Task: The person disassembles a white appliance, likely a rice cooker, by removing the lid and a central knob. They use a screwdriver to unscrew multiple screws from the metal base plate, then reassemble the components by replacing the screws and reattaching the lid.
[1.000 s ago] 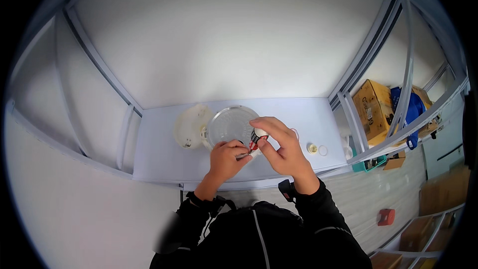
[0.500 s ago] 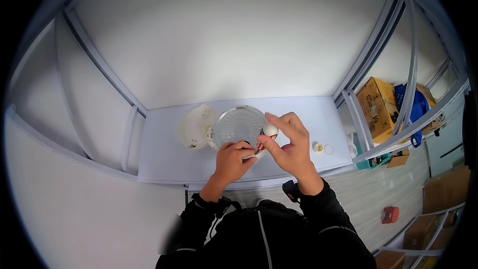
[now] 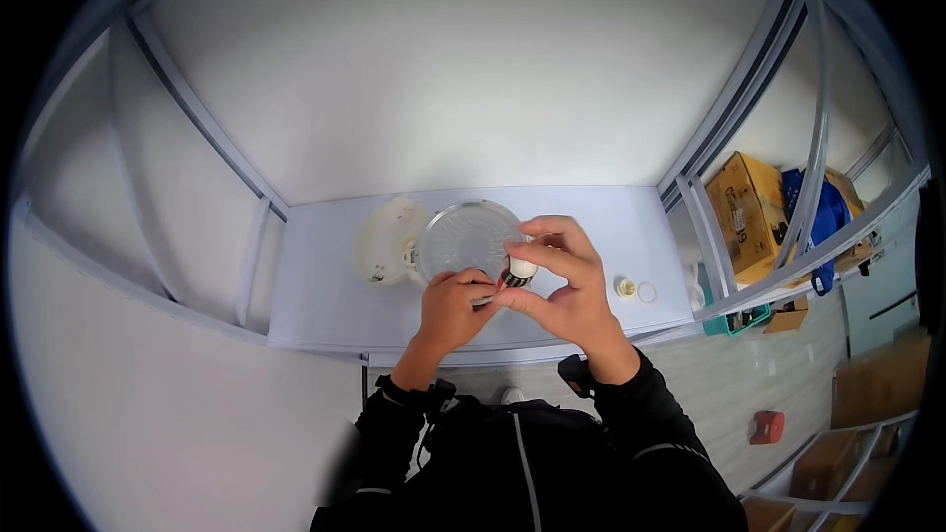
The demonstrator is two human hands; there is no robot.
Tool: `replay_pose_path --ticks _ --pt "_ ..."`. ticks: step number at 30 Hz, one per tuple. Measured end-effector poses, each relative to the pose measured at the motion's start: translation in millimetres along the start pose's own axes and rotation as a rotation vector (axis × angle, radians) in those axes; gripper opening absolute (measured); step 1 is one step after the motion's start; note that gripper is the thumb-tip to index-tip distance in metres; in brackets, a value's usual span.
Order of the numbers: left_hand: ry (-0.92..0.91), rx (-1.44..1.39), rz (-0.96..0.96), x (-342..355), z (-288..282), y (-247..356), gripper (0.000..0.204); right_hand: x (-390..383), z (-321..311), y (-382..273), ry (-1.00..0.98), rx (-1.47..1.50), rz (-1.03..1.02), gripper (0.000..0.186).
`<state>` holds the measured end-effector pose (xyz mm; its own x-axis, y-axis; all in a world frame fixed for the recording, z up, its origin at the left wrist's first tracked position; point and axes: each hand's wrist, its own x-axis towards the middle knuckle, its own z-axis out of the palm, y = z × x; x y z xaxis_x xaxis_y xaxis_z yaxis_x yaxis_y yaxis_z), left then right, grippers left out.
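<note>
My right hand point(image 3: 564, 286) grips a small bottle point(image 3: 520, 262) with a white end and a red-and-black label, tilted down toward my left hand point(image 3: 453, 307). My left hand's fingers are closed around a small part just below the bottle's tip; its shape is mostly hidden. Behind both hands sits a round, grey, ribbed container point(image 3: 465, 234) with a shiny rim, joined on its left to a cream round piece point(image 3: 382, 241). To the right lie a small pale yellow piece point(image 3: 625, 287) and a thin white ring point(image 3: 647, 292).
A white bench point(image 3: 320, 315) stands inside a metal frame against a pale wall. Outside it at the right are cardboard boxes point(image 3: 746, 217), blue material point(image 3: 823, 223), a teal basket point(image 3: 739, 321) and a red object point(image 3: 767, 428) on the floor.
My right hand's fingers have shifted on the bottle, its index finger now bent lower across it. My left hand stays closed beneath the bottle's tip, moved only slightly.
</note>
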<state>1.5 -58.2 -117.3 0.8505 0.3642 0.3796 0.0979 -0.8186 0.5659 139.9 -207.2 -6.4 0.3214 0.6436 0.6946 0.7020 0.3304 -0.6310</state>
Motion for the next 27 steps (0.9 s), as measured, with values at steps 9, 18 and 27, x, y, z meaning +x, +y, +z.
replay_pose_path --ticks 9,18,27 --pt "0.054 -0.029 0.050 -2 3 -4 0.015 0 3 -4 0.057 0.102 0.135 0.037" --pt "0.013 -0.017 0.004 1 1 -3 0.014 -8 5 4 0.024 -0.090 0.055 0.035" --pt "0.042 -0.024 0.026 -1 2 -5 0.016 5 5 3 -0.076 0.032 0.005 0.045"
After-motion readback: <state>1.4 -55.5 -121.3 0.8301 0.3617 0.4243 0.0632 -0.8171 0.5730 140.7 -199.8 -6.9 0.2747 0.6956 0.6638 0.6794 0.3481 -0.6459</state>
